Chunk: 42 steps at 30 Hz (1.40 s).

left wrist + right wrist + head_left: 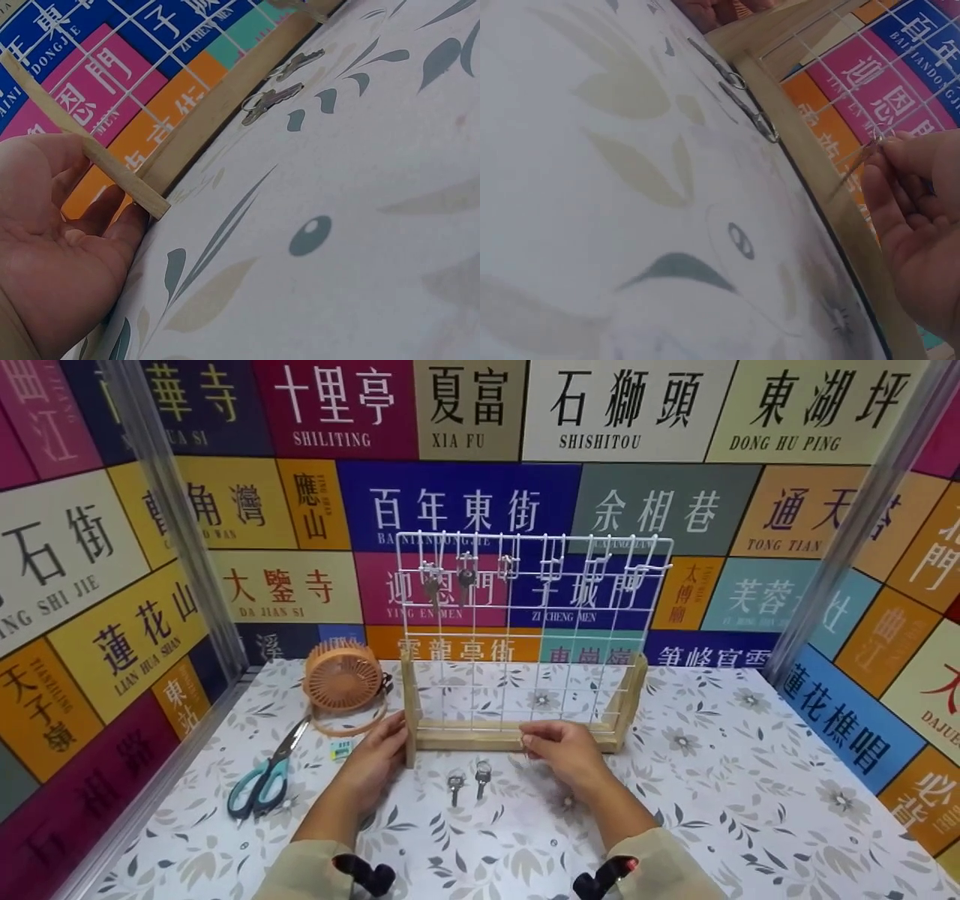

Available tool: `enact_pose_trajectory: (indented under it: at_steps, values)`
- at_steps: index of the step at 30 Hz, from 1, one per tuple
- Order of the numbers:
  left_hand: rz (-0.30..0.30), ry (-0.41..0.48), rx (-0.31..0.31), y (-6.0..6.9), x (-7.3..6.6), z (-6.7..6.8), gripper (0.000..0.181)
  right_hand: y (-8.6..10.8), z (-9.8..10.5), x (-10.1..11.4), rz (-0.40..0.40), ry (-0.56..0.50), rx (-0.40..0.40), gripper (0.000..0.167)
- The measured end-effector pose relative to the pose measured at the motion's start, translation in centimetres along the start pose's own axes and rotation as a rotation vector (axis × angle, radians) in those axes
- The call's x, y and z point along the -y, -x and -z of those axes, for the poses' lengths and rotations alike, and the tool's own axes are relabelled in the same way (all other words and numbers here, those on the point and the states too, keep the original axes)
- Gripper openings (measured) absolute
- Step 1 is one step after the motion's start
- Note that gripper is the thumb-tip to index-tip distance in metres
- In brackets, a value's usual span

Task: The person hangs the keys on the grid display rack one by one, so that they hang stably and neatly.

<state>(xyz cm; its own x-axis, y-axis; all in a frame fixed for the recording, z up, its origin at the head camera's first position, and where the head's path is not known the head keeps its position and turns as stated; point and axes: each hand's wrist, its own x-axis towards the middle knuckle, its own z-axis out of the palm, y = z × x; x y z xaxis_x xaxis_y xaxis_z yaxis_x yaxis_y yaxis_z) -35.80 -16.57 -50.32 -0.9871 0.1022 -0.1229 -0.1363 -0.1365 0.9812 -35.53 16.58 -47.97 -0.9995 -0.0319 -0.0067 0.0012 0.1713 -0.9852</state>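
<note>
A white wire grid rack [484,664] stands in a wooden base [480,741]; keys [466,576] hang from hooks at its upper left. My left hand [375,754] holds the left wooden upright [120,176], fingers behind it and thumb in front. My right hand [566,750] pinches a key [849,174] by its ring between thumb and fingertips, in front of the base. Two keys with rings [455,787] [482,781] lie on the table between the hands.
On the left of the patterned table [735,810] lie teal-handled scissors [262,784], with an orange fan [343,679] behind them and a small green-and-white packet [340,748] beside my left hand. Printed panels [457,502] stand behind the rack.
</note>
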Motion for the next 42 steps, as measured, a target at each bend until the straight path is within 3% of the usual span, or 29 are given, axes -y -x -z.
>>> enact_pose_trajectory:
  at_steps: [10,15,23,28,35,42]
  values:
    - [0.031,-0.001,-0.013,0.3,-0.2,0.0,0.052,1.2,1.9,4.5,0.123,-0.04,-0.094,0.022]
    - [0.018,0.016,-0.015,0.3,0.0,-0.2,0.052,1.8,3.1,6.9,0.169,-0.082,-0.127,0.023]
    - [-0.05,0.001,0.028,-0.1,0.4,-0.1,0.052,1.5,3.3,11.9,0.388,-0.309,-0.209,0.022]
    - [-0.034,-0.011,0.004,-0.1,0.3,-0.1,0.051,1.4,3.3,15.2,0.383,-0.383,-0.265,0.018]
    - [-0.001,0.01,-0.015,-0.1,0.2,-0.1,0.05,1.2,3.4,19.3,0.408,-0.473,-0.246,0.019]
    - [0.004,0.026,-0.008,-0.1,0.2,-0.1,0.049,0.9,3.1,21.8,0.428,-0.521,-0.232,0.022]
